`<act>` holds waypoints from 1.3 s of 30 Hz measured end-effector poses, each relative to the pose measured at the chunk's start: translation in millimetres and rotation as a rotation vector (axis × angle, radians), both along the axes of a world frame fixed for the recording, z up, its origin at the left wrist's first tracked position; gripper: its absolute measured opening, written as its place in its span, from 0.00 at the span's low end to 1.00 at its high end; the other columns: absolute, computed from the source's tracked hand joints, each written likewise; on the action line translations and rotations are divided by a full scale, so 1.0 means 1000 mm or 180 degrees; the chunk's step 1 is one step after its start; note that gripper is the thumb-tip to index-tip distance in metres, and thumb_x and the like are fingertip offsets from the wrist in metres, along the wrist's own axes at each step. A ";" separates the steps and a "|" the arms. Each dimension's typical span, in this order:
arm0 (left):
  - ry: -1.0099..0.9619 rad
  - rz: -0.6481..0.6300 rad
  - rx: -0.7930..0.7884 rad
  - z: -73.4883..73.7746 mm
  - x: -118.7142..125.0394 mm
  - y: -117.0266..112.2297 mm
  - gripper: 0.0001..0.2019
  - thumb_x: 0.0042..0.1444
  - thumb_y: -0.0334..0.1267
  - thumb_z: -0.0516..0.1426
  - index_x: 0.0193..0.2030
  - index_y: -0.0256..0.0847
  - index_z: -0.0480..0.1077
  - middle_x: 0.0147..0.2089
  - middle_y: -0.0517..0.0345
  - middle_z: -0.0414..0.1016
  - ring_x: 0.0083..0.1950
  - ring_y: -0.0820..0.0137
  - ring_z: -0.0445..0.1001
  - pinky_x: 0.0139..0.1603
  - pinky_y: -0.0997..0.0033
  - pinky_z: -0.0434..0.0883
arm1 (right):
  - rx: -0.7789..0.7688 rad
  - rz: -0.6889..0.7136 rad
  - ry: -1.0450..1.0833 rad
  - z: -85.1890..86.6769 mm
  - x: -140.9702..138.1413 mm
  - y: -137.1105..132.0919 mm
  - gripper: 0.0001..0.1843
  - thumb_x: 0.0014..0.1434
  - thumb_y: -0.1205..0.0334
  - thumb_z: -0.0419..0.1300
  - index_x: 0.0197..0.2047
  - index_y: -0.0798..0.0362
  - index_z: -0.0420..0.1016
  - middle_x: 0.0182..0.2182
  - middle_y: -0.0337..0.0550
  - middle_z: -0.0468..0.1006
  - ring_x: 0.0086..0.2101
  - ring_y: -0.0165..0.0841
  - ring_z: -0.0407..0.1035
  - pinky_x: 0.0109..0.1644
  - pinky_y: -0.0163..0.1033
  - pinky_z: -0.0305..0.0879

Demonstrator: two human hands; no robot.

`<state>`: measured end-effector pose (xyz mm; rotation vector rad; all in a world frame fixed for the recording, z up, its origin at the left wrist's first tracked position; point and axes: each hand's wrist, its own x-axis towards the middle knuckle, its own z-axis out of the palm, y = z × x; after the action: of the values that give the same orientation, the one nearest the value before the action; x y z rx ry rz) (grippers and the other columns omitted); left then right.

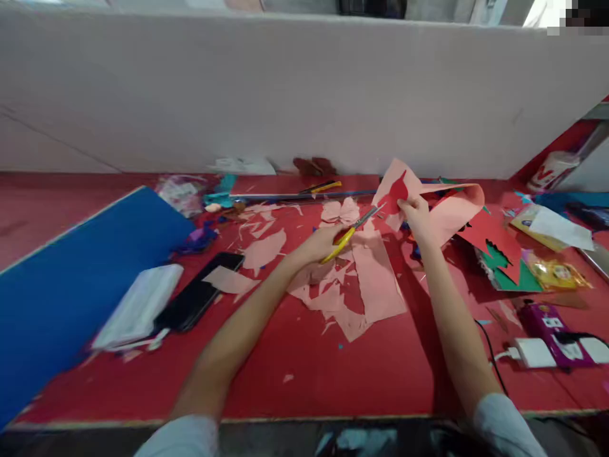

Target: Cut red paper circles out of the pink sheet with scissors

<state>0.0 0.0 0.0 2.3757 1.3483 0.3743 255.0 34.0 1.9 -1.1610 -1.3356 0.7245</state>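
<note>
My left hand [326, 242] is closed around the handles of yellow-handled scissors [351, 233]. Their blades point up and right, close to the cut edge of a pink sheet of paper [459, 219]. My right hand [415, 214] pinches that sheet, which is lifted off the table and curls over to the right. A leaf-shaped opening in it shows red. Beneath the hands lie several cut pink paper scraps [380, 279], and a petal-like pink piece [349, 211] lies just behind the scissors.
A phone [200, 292], a white folded cloth or mask pack [140, 304] and a blue board [95, 279] lie to the left. At the right are red paper [495, 238], a purple power strip [552, 333] and a white charger [535, 353]. A pale partition [304, 95] rises behind.
</note>
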 end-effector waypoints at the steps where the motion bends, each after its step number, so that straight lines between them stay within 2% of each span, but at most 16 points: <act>1: 0.0045 0.0003 0.0034 0.002 0.000 0.000 0.27 0.52 0.48 0.53 0.56 0.36 0.66 0.52 0.46 0.75 0.50 0.58 0.74 0.46 0.66 0.69 | -0.0050 -0.0116 -0.0022 0.000 0.002 0.000 0.15 0.50 0.54 0.54 0.36 0.55 0.72 0.35 0.43 0.77 0.38 0.36 0.68 0.45 0.41 0.64; 6: 0.0156 0.0237 0.0085 0.009 -0.001 -0.001 0.25 0.52 0.49 0.54 0.54 0.38 0.68 0.50 0.46 0.76 0.48 0.57 0.74 0.45 0.65 0.69 | -0.0242 -0.0532 -0.0338 0.004 0.007 -0.006 0.12 0.51 0.56 0.52 0.32 0.54 0.71 0.31 0.43 0.76 0.36 0.37 0.67 0.46 0.43 0.62; 12: -0.0179 0.0538 0.0184 0.008 -0.004 0.003 0.28 0.49 0.42 0.54 0.57 0.34 0.64 0.52 0.43 0.74 0.49 0.56 0.74 0.47 0.64 0.69 | -0.0283 -0.0642 -0.0952 0.025 -0.002 -0.016 0.07 0.50 0.58 0.53 0.29 0.52 0.67 0.25 0.38 0.71 0.34 0.37 0.65 0.48 0.45 0.59; 14: -0.0310 0.0562 0.0229 0.009 -0.006 0.004 0.29 0.49 0.41 0.54 0.59 0.33 0.62 0.52 0.44 0.74 0.48 0.57 0.74 0.47 0.63 0.69 | -0.0272 -0.0490 -0.0933 0.030 -0.003 -0.017 0.06 0.50 0.58 0.54 0.29 0.52 0.67 0.25 0.39 0.71 0.34 0.36 0.64 0.45 0.43 0.60; 17: -0.0323 0.0466 0.0160 0.013 -0.010 0.003 0.30 0.48 0.41 0.54 0.60 0.36 0.61 0.53 0.46 0.73 0.50 0.56 0.73 0.49 0.61 0.69 | -0.0258 0.0131 -0.0794 0.032 0.003 -0.019 0.06 0.49 0.58 0.54 0.29 0.52 0.66 0.25 0.39 0.69 0.31 0.34 0.63 0.38 0.38 0.60; 19: -0.0304 0.0332 0.0059 0.017 -0.011 0.001 0.27 0.50 0.42 0.53 0.59 0.38 0.62 0.55 0.48 0.72 0.53 0.57 0.71 0.51 0.61 0.68 | -0.0332 0.0560 -0.0791 0.032 0.009 -0.020 0.06 0.48 0.58 0.55 0.27 0.52 0.64 0.22 0.36 0.66 0.27 0.31 0.60 0.32 0.35 0.57; 21: -0.0315 0.0170 -0.0034 0.022 -0.010 -0.003 0.24 0.54 0.42 0.50 0.57 0.39 0.63 0.56 0.49 0.71 0.54 0.59 0.70 0.53 0.63 0.67 | -0.0459 0.0798 -0.0823 0.033 0.015 -0.022 0.08 0.48 0.59 0.56 0.24 0.51 0.60 0.19 0.33 0.61 0.23 0.28 0.55 0.28 0.34 0.52; 25: -0.0186 -0.0001 -0.0198 0.030 -0.008 -0.011 0.23 0.55 0.43 0.48 0.56 0.38 0.64 0.55 0.47 0.72 0.53 0.59 0.71 0.52 0.63 0.67 | -0.0577 0.1044 -0.0826 0.037 0.022 -0.028 0.11 0.47 0.59 0.57 0.23 0.51 0.56 0.18 0.31 0.55 0.20 0.24 0.50 0.24 0.33 0.46; 28: -0.0128 -0.0071 -0.0220 0.029 -0.007 -0.012 0.24 0.54 0.43 0.49 0.56 0.38 0.64 0.55 0.47 0.72 0.53 0.59 0.71 0.52 0.63 0.68 | -0.0640 0.1280 -0.0947 0.042 0.021 -0.032 0.11 0.48 0.60 0.55 0.21 0.52 0.55 0.17 0.30 0.53 0.19 0.23 0.47 0.24 0.33 0.43; 34: 0.0067 -0.0281 -0.0136 0.020 -0.007 -0.006 0.23 0.52 0.41 0.51 0.55 0.39 0.65 0.55 0.48 0.71 0.53 0.59 0.70 0.53 0.61 0.67 | -0.0699 0.1497 -0.0961 0.042 0.014 -0.032 0.06 0.47 0.60 0.56 0.26 0.55 0.66 0.21 0.35 0.64 0.23 0.25 0.55 0.27 0.33 0.50; 39: 0.0191 -0.0282 -0.0142 0.016 -0.007 -0.004 0.22 0.53 0.42 0.51 0.55 0.38 0.65 0.54 0.46 0.72 0.52 0.59 0.71 0.50 0.62 0.67 | -0.0778 0.1429 -0.1022 0.037 0.015 -0.029 0.07 0.47 0.60 0.56 0.26 0.55 0.66 0.21 0.34 0.63 0.22 0.25 0.53 0.26 0.32 0.48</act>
<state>-7.4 -4.0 15.9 2.4176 1.2583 0.2472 270.4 4.8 39.4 -1.2167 -1.8507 1.0798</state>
